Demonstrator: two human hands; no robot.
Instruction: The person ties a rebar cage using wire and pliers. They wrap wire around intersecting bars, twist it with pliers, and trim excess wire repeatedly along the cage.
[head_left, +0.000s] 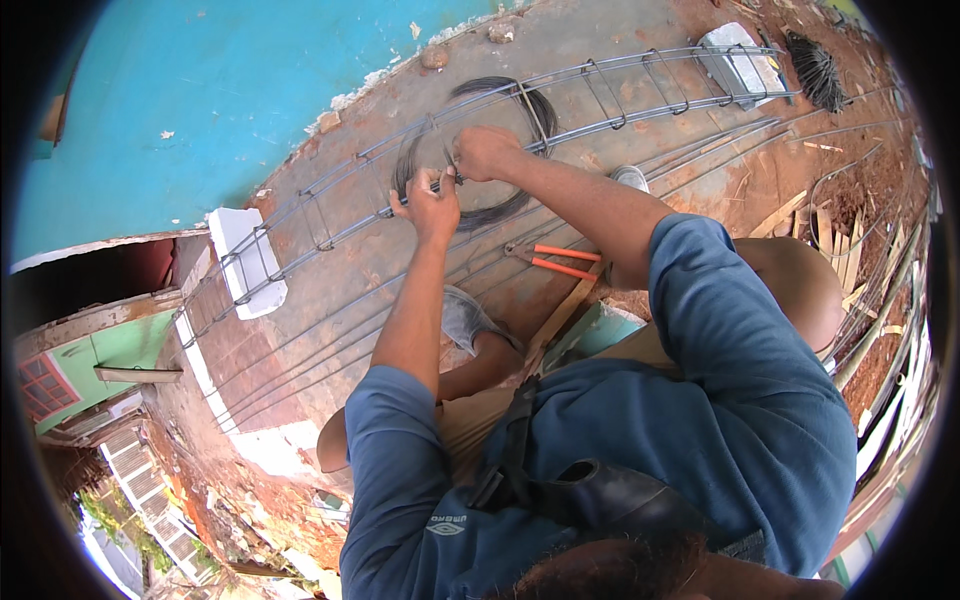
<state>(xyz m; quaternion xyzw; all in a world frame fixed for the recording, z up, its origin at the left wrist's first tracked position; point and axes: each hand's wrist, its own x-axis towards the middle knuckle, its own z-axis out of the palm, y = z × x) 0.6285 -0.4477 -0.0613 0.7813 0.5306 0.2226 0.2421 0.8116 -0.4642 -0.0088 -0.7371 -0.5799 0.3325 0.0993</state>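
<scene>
A long rebar cage [585,128] of thin steel bars with square stirrups runs across the upper middle, raised on white blocks. My left hand [432,207] is closed at its near lower bar, thumb and fingers pinched together beside a stirrup. Just to the right, my right hand [487,153] is curled into a fist above the same bar. A short dark strand shows between the two hands; what the right fist grips is mostly hidden. Under the cage lies a coil of dark tie wire [541,112]. Pliers with orange handles [562,262] rest on the ground nearer to me.
White blocks stand under the cage at left [243,262] and right [738,66]. Loose steel bars [330,328] lie along the concrete on the near side. A blue wall [220,100] rises at upper left. A dark wire bundle [815,72] and wood strips [825,235] lie at right.
</scene>
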